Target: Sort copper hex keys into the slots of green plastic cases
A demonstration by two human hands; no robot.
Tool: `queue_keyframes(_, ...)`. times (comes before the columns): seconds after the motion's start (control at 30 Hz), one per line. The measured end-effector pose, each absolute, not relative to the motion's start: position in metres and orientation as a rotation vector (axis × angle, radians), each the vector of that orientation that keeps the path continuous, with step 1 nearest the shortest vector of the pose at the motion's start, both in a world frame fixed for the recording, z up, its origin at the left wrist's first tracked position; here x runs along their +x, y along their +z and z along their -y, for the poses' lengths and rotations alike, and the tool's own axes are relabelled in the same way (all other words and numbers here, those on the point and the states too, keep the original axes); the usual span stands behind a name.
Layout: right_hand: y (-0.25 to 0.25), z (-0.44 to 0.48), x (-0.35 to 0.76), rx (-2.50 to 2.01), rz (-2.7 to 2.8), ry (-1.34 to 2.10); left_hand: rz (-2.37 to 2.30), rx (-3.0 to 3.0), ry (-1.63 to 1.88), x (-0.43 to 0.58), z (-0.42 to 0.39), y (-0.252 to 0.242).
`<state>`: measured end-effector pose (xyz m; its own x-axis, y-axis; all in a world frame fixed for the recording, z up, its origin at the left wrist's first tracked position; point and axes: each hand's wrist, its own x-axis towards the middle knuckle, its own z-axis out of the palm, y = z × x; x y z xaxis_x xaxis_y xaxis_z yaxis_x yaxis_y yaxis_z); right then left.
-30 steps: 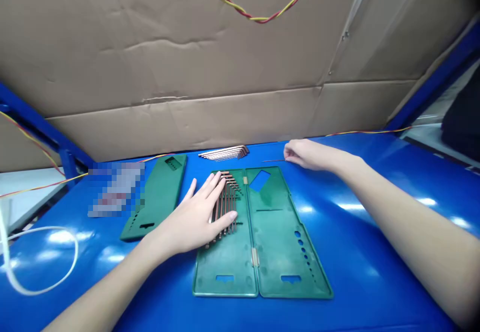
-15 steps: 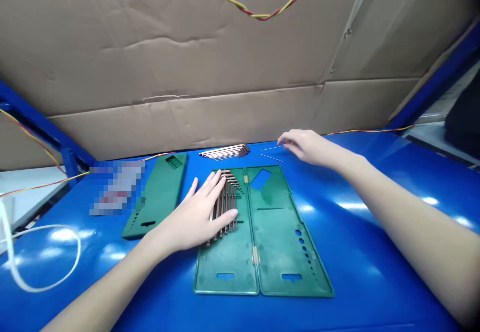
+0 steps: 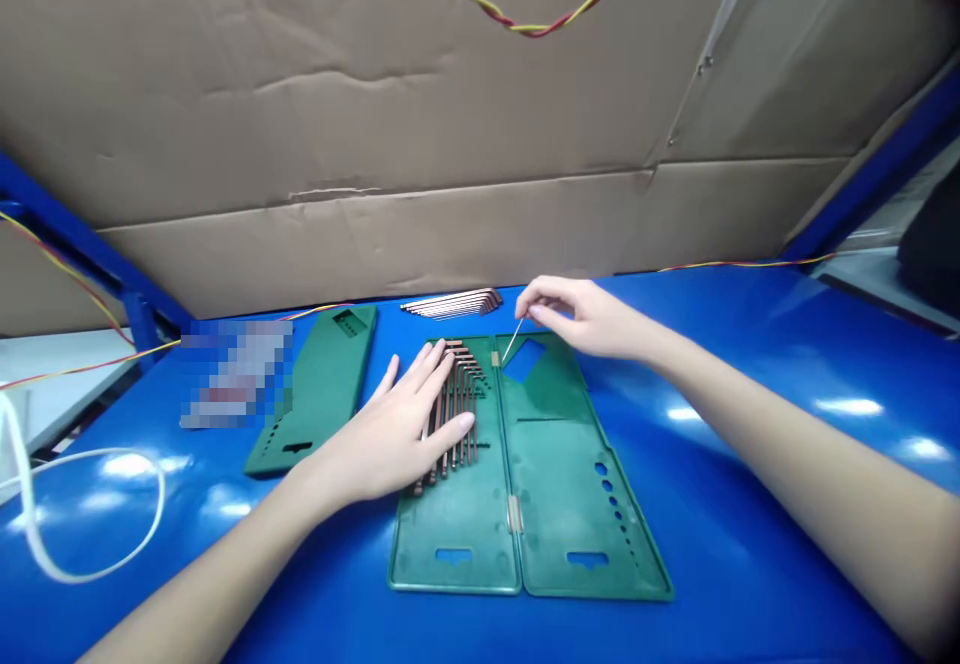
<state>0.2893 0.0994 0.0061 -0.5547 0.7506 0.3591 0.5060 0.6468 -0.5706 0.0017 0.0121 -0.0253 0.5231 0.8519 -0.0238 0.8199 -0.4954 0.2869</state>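
Observation:
My left hand [image 3: 409,429] lies with fingers spread over a row of bronze-coloured hex keys [image 3: 454,414] in the left half of an opened green plastic case [image 3: 480,534]. Pinched between thumb and fingers of my right hand [image 3: 566,314] is a thin hex key [image 3: 513,340], slanting down to the left above the case's top hinge. Any bent end of that key is hidden in the fingers. A second group of hex keys [image 3: 454,304] lies fanned on the blue table behind the case.
Left of the opened case lies a closed green case [image 3: 326,384], and beside it a blurred-out packet [image 3: 240,374]. A white cable [image 3: 97,576] loops at the table's left. Cardboard [image 3: 450,124] walls the back, with a twisted red-yellow wire [image 3: 525,29] hanging before it.
My right hand has moved left and toward the case, tilting the thin hex key so its tip points down over the case. My left hand has stayed on the row of keys.

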Motion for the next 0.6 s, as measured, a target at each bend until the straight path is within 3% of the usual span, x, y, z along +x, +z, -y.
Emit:
queue_keyframes(0.3, -0.006, -0.073, 0.252, -0.751, 2.423, 0.912, -1.402, 2.512, 0.126, 0.003, -0.012, -0.024)
queue_keyframes(0.6, -0.016, -0.07, 0.243, -0.753, 2.458, 0.9, -1.409, 2.502, 0.074, 0.006, -0.011, -0.025)
